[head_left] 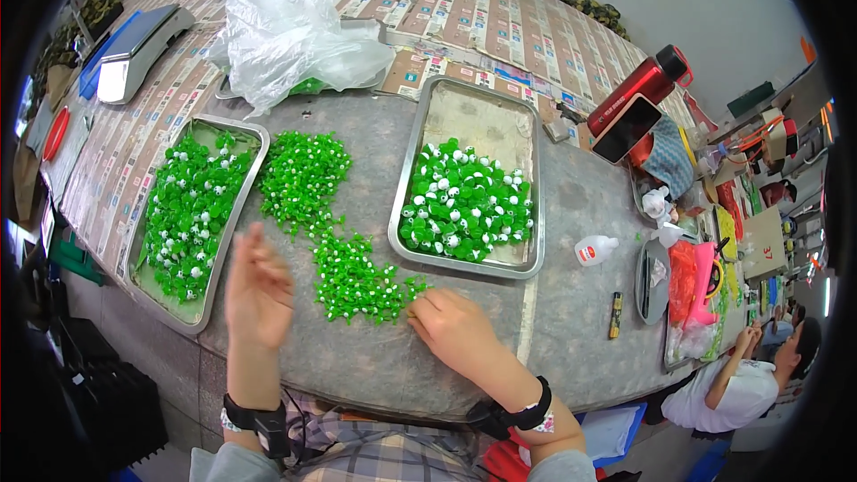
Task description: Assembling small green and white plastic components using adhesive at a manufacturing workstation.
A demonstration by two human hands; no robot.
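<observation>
My left hand (259,295) is raised beside the near right edge of the left metal tray (234,223), its fingers smeared by motion. Any item in it cannot be seen. At the right tip of a loose pile of small green plastic pieces with white dots (353,278), my right hand (451,326) has its fingers pinched together; what lies between them is hidden. Green pieces with white eyeball-like balls (189,214) fill the left tray. Similar green and white pieces (469,205) cover the nearer part of the right metal tray (475,105).
Behind the pile, a clear plastic bag (290,27) sits over another tray. A scale (143,54) stands far left. To the right are a red flask (636,89), a phone (627,128), a small white bottle (596,250) and a lighter (616,315). Another person (736,388) sits at the right.
</observation>
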